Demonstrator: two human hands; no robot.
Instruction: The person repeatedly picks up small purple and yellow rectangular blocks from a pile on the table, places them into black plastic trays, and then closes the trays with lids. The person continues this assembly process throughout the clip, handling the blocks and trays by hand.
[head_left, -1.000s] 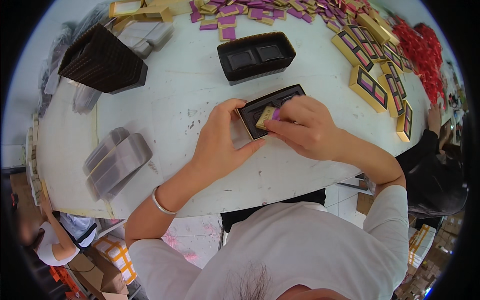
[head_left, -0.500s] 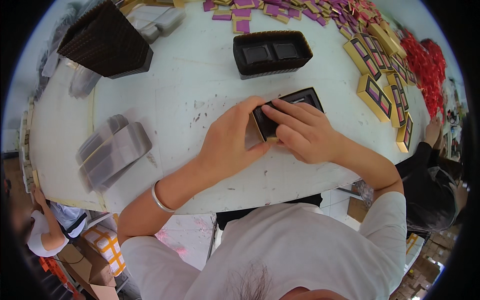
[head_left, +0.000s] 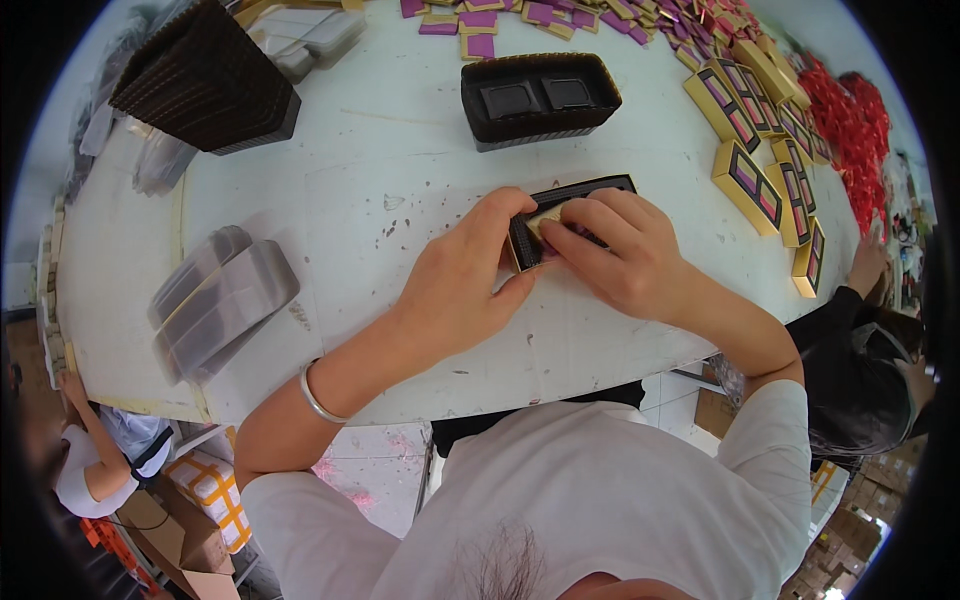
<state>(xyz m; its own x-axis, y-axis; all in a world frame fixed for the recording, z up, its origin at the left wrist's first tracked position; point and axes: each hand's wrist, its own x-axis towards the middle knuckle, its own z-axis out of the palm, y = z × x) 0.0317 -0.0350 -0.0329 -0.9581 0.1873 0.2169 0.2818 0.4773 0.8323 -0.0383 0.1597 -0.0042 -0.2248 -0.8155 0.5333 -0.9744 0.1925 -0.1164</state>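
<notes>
In front of me on the white table lies a gold-edged box (head_left: pixel 522 248) with a black plastic tray inside. My left hand (head_left: pixel 455 275) grips its left end, thumb on the near side and fingers at the far corner. My right hand (head_left: pixel 635 260) pinches a small gold-and-purple packet (head_left: pixel 546 214) over the left compartment; the fingers cover part of it. How deep the packet sits cannot be told. Beyond the box stands a short stack of black plastic trays (head_left: pixel 540 130).
A taller tray stack (head_left: pixel 205 95) leans at far left. Clear plastic lids (head_left: pixel 225 305) lie left of my forearm. Filled gold boxes (head_left: pixel 748 188) stand at right. Purple-and-gold packets (head_left: pixel 480 20) and red shredded filler (head_left: pixel 840 140) sit farther back. Other people work at both sides.
My right hand has gone from pressing inside the tray with flat fingers to pinching a gold-and-purple packet there. My left hand keeps its hold on the box.
</notes>
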